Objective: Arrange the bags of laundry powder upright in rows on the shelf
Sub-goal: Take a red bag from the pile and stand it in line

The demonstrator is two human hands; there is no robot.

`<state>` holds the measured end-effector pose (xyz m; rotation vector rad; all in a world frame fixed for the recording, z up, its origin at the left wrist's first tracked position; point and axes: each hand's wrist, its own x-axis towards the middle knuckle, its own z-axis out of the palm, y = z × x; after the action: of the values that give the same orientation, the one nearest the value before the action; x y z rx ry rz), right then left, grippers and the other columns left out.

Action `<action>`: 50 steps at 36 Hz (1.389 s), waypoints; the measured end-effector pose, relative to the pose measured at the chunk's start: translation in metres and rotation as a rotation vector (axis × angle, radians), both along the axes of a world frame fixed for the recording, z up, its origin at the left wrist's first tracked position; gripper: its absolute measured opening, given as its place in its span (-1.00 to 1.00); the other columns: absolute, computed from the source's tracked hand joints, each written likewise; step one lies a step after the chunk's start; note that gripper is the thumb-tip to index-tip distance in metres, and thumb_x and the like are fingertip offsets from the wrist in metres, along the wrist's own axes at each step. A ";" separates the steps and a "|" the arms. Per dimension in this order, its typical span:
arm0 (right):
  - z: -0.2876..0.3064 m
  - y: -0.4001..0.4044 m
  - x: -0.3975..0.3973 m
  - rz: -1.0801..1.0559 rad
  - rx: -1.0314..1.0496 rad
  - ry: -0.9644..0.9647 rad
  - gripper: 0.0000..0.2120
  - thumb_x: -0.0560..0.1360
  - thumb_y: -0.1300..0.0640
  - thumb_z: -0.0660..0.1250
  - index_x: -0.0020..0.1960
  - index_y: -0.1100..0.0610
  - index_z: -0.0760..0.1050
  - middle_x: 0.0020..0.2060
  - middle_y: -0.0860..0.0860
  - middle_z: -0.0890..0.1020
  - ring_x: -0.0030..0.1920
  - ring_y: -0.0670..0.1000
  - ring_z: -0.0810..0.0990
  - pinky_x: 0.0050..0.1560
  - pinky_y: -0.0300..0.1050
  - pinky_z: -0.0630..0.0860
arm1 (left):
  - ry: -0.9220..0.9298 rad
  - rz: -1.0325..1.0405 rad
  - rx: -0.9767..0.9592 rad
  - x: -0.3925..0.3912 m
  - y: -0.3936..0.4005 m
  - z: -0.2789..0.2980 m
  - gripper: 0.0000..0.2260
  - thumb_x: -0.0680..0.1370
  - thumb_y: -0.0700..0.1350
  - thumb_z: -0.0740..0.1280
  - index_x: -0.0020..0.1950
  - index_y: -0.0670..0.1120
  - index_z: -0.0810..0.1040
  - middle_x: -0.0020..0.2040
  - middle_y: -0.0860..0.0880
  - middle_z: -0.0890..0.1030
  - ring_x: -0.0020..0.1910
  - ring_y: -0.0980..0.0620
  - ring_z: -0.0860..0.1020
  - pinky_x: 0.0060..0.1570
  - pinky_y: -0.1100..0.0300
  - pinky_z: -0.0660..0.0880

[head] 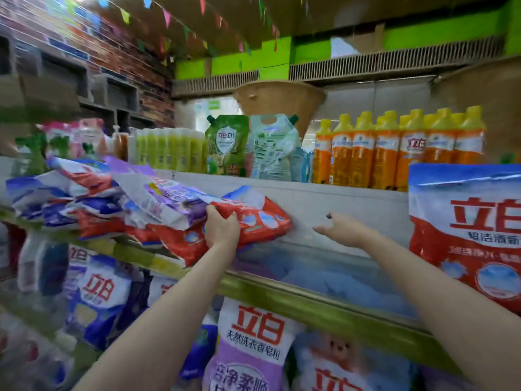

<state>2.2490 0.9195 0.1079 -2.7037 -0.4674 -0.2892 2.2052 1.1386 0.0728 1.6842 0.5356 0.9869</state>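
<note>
My left hand [221,228] grips a red and blue bag of laundry powder [253,217] lying flat at the right end of a messy heap of bags [107,198] on the middle shelf [310,299]. The heap holds several red, blue and purple bags lying on top of each other. My right hand [342,228] hovers open over the bare part of the shelf, just right of the gripped bag. One red bag [468,235] stands upright at the shelf's right end.
The top shelf carries orange bottles [394,153], green and pale refill pouches [227,145] and yellow-green bottles [169,150]. More upright laundry bags [253,342] fill the shelf below. A green-yellow rail edges the middle shelf's front.
</note>
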 end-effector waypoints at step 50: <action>-0.044 -0.300 -0.081 -0.097 1.114 0.038 -0.83 0.45 0.40 0.33 -0.03 0.18 0.51 0.02 0.22 0.60 -0.43 -0.13 0.64 -0.31 -0.21 0.62 | -0.045 -0.768 0.260 -0.012 -0.303 -0.014 -0.76 0.56 -0.27 0.25 0.21 -0.17 0.53 0.15 -0.13 0.62 0.13 -0.13 0.56 0.10 0.17 0.46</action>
<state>2.1680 0.6198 0.0641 -1.6344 -0.0877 -0.3761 2.1935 0.8353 0.0585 1.8647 -0.2862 0.5323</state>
